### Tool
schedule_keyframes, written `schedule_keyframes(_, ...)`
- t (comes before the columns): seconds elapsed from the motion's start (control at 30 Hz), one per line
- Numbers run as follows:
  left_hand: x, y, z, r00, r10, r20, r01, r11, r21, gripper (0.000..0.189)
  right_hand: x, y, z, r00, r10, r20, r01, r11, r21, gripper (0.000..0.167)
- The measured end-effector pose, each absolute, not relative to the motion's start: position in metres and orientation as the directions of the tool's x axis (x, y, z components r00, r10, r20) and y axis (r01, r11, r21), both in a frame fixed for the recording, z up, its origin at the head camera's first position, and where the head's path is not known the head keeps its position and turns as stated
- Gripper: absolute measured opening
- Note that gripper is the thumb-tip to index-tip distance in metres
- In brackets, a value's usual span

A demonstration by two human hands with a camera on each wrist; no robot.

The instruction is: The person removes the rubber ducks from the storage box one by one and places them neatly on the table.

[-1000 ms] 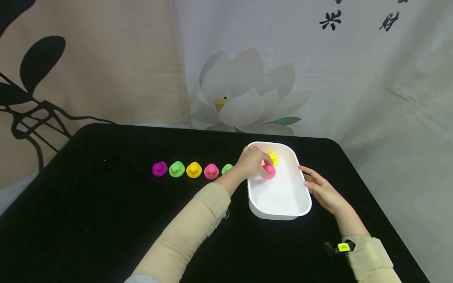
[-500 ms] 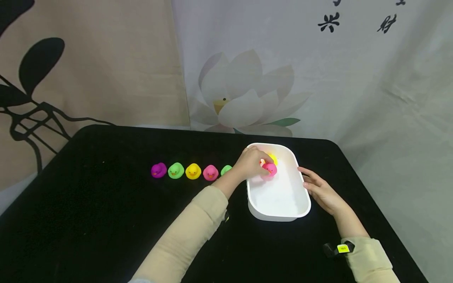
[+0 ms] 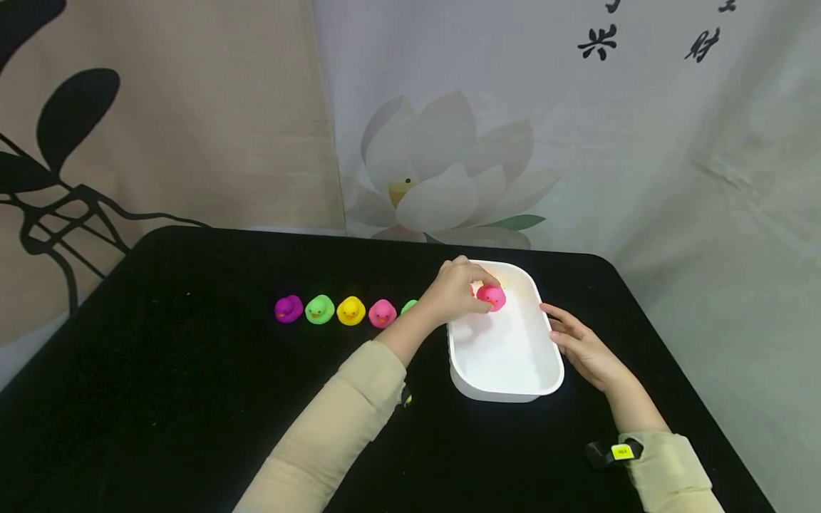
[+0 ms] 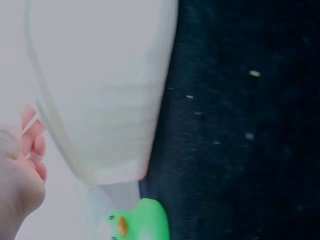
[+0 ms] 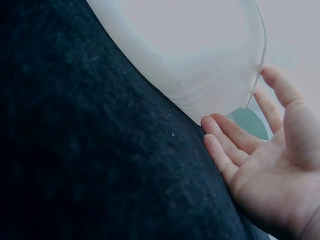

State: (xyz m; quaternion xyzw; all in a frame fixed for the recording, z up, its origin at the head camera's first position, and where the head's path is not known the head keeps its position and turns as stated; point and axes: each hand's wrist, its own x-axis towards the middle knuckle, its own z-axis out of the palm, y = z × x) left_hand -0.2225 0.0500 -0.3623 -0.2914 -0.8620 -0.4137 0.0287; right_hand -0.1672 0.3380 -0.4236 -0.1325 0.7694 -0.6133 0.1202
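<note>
In the head view my left hand (image 3: pixel 454 292) reaches over the left rim of a white plastic tub (image 3: pixel 507 363) and pinches a pink rubber duck (image 3: pixel 491 298) between thumb and fingers, near the tub's far end. A bit of red shows behind the thumb. The left wrist view has the hand's curled fingers beside the tub's wall, but the pink duck is hidden there. My right hand (image 3: pixel 586 349) touches the tub's right side, its fingers loosely spread; in the right wrist view its fingertips (image 5: pixel 212 122) lie at the tub's outer wall and rim.
Left of the tub a row of rubber ducks stands on the black table (image 3: pixel 192 399): purple (image 3: pixel 288 309), green (image 3: pixel 319 309), yellow (image 3: pixel 350 311), pink (image 3: pixel 382 313), and another green duck (image 3: pixel 409 306) partly behind the left wrist. A printed cloth (image 3: pixel 449 164) hangs behind the table.
My left hand has moved the pink duck slightly farther from me and to the right inside the tub. The yellow duck seen behind it earlier is now covered. My right hand stays put.
</note>
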Motion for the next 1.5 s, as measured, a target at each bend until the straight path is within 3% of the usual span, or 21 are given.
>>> schedule_keyframes(0.37,-0.213,0.038,-0.344,-0.798,0.462,0.387,0.587,0.449,0.674,0.034,-0.167,0.339,-0.425,-0.934,-0.356,-0.018,-0.057,0.2,-0.978,0.053)
schedule_keyframes(0.67,-0.2,0.026,-0.331,-0.737,0.482,0.474,0.67,0.429,0.606,0.033,-0.168,0.338,-0.424,-0.933,-0.36,-0.02,-0.054,0.194,-0.98,0.053)
schedule_keyframes(1.5,-0.153,-0.014,-0.299,-0.681,0.479,0.554,0.732,0.446,0.515,0.038,-0.168,0.338,-0.424,-0.939,-0.343,-0.035,-0.031,0.186,-0.982,0.054)
